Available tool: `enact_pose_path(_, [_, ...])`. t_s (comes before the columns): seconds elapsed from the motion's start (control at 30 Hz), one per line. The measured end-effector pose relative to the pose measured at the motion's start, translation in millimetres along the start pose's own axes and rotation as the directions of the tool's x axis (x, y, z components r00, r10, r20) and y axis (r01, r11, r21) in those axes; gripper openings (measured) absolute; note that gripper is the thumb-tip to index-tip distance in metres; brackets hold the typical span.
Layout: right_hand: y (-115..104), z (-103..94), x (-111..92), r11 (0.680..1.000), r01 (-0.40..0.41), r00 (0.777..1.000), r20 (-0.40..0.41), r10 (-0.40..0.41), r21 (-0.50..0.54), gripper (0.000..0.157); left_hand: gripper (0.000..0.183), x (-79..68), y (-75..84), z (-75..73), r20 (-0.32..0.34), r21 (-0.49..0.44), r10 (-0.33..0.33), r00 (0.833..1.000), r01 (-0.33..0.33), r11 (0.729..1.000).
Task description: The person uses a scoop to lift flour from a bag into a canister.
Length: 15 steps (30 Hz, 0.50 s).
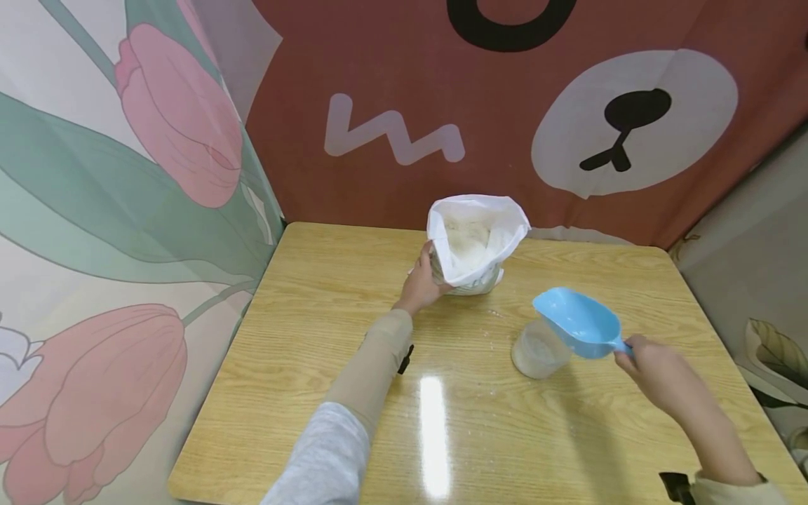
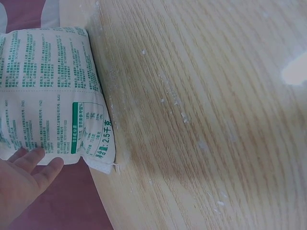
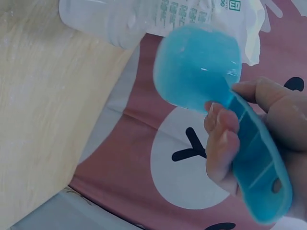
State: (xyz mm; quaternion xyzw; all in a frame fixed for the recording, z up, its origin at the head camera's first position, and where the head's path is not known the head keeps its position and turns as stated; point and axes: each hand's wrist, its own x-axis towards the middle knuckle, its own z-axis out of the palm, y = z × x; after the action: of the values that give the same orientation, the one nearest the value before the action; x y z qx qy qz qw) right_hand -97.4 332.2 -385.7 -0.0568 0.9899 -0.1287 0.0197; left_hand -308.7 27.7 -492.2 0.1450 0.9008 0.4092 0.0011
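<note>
A white flour bag (image 1: 477,242) with green print stands on the table, its top wide open and white powder inside. My left hand (image 1: 421,284) holds the bag at its left side; in the left wrist view, the fingers (image 2: 31,162) lie against the printed face. My right hand (image 1: 663,375) grips the handle of a light-blue scoop (image 1: 583,324), whose bowl looks empty. That scoop is raised beside and partly over a clear plastic jar (image 1: 538,351), which has whitish contents or residue. In the right wrist view, fingers and thumb wrap the scoop's handle (image 3: 256,158).
The wooden table (image 1: 303,337) carries small white powder specks near the bag and jar. A printed curtain (image 1: 391,70) hangs right behind the table's back edge, and another flowered curtain (image 1: 126,245) hangs along the left.
</note>
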Motion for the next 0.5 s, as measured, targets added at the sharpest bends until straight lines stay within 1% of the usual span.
enact_pose_path(0.1, [0.0,3.1,1.2,0.997,-0.007,1.000,0.026,0.005,0.077,0.019,0.103,0.2,-0.3,0.2,-0.004,-0.004,0.002,1.000,-0.002,1.000])
enact_pose_path(0.17, [-0.6,3.5,1.6,0.995,-0.012,0.999,0.035,0.009,0.100,0.020,0.103,0.3,-0.6,0.3,-0.006,-0.004,0.006,1.000,-0.006,1.000])
enact_pose_path(0.23, [-1.4,3.2,1.8,0.995,-0.009,1.000,0.027,0.006,0.099,0.021,0.104,0.3,-0.7,0.5,-0.008,-0.003,0.010,1.000,-0.010,1.000])
enact_pose_path(0.37, [-3.7,0.6,3.6,0.997,0.003,1.000,-0.017,-0.002,0.080,0.024,0.104,0.3,-0.8,0.5,-0.004,-0.008,0.012,1.000,-0.012,1.000])
enact_pose_path(0.5, [-8.3,-5.8,6.7,0.994,-0.008,1.000,-0.024,0.011,0.108,0.027,0.103,0.4,-1.3,0.6,-0.001,-0.011,0.010,1.000,-0.010,1.000])
